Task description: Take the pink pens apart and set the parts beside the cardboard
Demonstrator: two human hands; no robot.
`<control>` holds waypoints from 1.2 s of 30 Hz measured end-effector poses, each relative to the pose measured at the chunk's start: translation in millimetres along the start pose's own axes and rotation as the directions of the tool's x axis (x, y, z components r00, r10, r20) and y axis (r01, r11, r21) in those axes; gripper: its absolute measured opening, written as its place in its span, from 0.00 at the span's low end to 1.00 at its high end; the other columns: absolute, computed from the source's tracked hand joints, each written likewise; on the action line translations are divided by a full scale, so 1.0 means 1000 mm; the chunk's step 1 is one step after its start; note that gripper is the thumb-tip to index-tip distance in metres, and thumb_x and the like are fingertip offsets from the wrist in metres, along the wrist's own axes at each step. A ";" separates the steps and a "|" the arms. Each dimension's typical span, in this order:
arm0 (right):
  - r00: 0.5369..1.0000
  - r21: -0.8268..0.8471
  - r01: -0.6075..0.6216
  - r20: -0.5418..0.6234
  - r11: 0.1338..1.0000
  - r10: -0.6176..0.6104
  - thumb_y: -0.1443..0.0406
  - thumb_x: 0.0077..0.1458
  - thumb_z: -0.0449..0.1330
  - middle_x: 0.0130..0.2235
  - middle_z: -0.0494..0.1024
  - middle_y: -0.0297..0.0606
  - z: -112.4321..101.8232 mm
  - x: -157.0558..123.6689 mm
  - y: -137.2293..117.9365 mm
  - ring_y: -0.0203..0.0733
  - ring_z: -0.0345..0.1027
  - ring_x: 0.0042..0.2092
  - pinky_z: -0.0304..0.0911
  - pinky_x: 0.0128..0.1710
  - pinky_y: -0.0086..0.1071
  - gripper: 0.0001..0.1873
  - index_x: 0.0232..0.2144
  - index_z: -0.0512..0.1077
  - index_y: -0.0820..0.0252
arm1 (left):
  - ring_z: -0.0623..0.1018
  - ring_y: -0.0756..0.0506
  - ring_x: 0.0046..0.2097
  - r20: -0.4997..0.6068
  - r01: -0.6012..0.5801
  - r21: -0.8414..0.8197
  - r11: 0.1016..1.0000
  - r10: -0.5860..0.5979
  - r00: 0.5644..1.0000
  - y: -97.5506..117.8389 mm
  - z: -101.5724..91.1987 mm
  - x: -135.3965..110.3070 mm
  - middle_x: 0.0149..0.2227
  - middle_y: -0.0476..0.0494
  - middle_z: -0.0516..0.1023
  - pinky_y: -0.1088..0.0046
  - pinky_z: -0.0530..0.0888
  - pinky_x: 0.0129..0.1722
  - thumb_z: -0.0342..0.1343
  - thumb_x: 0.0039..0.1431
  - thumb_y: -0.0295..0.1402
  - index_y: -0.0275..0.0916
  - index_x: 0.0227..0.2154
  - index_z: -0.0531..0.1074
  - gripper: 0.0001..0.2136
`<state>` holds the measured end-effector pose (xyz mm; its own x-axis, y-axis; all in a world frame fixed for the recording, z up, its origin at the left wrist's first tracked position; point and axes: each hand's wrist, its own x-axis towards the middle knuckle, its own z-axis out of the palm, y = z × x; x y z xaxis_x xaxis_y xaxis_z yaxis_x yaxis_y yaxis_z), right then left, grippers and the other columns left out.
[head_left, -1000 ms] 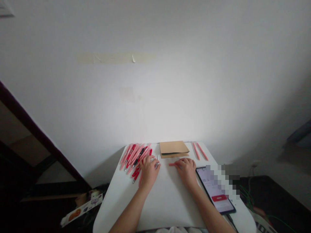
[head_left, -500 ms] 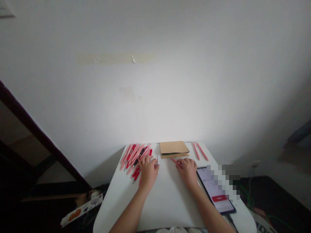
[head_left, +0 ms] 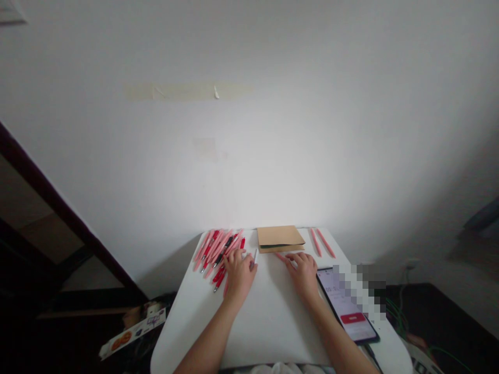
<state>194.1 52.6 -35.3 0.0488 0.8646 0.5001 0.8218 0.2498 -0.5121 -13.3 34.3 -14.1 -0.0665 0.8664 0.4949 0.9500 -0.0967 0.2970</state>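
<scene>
Fingers [head_left: 298, 256] of the right hand [head_left: 304, 272] pinch a pink pen [head_left: 278, 256], the left hand [head_left: 238, 274] (curled) a white stick [head_left: 255, 255].

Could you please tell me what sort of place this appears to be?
Probably a makeshift work corner, perhaps in a home: a small white table beside a tape-marked wall, with a heap of pens and a phone on it.

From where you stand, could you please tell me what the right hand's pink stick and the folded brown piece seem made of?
Pink stick: likely plastic, evenly coloured; finish too small to judge. Folded brown piece: probably card or paper, matte, its tan face dull, edges thin.
</scene>
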 end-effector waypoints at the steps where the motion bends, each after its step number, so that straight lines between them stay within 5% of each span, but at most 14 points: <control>1: 1.000 0.001 0.000 0.002 1.000 0.000 0.57 0.61 0.55 0.39 0.77 0.39 0.000 0.000 0.000 0.48 0.64 0.46 0.52 0.50 0.41 0.12 0.38 0.78 0.53 | 0.67 0.36 0.52 -0.002 -0.001 0.003 1.000 0.001 1.000 0.000 0.000 0.000 0.46 0.41 0.73 0.47 0.60 0.56 0.64 0.50 0.31 0.43 0.29 0.75 0.03; 21: 1.000 0.033 0.007 -0.024 0.999 -0.006 0.60 0.60 0.55 0.37 0.77 0.39 0.001 0.000 0.000 0.46 0.64 0.45 0.53 0.48 0.38 0.11 0.36 0.78 0.54 | 0.70 0.38 0.53 -0.082 0.030 0.001 1.000 -0.030 0.996 0.004 0.001 0.001 0.47 0.40 0.76 0.51 0.63 0.57 0.58 0.53 0.28 0.41 0.27 0.78 0.04; 36: 0.978 0.254 0.205 -0.032 0.945 -0.204 0.67 0.58 0.57 0.43 0.74 0.42 0.004 0.001 0.001 0.49 0.62 0.47 0.62 0.49 0.43 0.13 0.43 0.77 0.52 | 0.69 0.36 0.56 -0.063 -0.175 -0.179 0.968 0.166 0.984 0.013 -0.005 -0.001 0.49 0.43 0.75 0.46 0.62 0.58 0.63 0.48 0.26 0.40 0.20 0.74 0.06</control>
<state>192.5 55.4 -38.4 -0.1016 0.7810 0.6162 0.6428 0.5243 -0.5585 -2.6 29.7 -6.1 0.0730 0.8054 0.5882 0.8767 -0.3330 0.3471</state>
